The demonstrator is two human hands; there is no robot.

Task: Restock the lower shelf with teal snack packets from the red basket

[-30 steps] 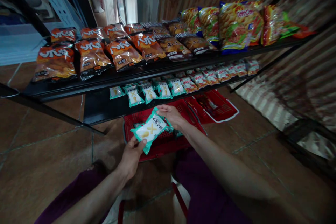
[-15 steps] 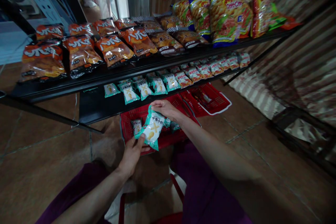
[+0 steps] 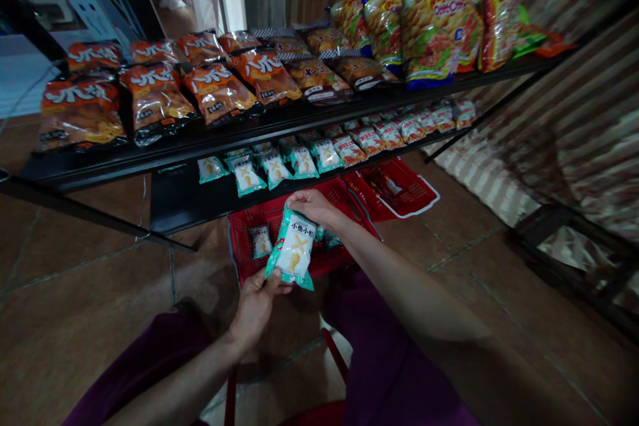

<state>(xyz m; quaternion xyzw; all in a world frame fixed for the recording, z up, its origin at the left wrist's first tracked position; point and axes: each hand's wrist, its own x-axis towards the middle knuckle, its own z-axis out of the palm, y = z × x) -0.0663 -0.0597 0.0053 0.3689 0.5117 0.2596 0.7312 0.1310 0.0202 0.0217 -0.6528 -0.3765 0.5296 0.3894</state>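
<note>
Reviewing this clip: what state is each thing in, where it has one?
Packet: looks sealed, front showing.
Left hand: closed on its lower end.
Right hand: closed on its upper end.
Near basket: open-topped, packets inside.
Far basket: open-topped, contents unclear.
Orange bags: two rows, apparently sealed.
Yellow bags: propped up, apparently sealed.

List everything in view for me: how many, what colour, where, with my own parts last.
Upper shelf: one, black, ahead
Lower shelf: one, black, beneath it
Orange bags: eight, orange-black, upper left
Brown bags: four visible, brown, upper middle
Large bags: several, mainly yellow, upper right
Small packets: many, green-white or red-white, lower shelf
Baskets: two, red, floor
Basket packets: at least two, green-white, nearer basket
Held packet: one, green-white, between both hands
Floor tiles: many, brown, below
Left hand: one, bare, packet's bottom
Right hand: one, bare, packet's top
Legs: two, purple-clothed, bottom
</note>
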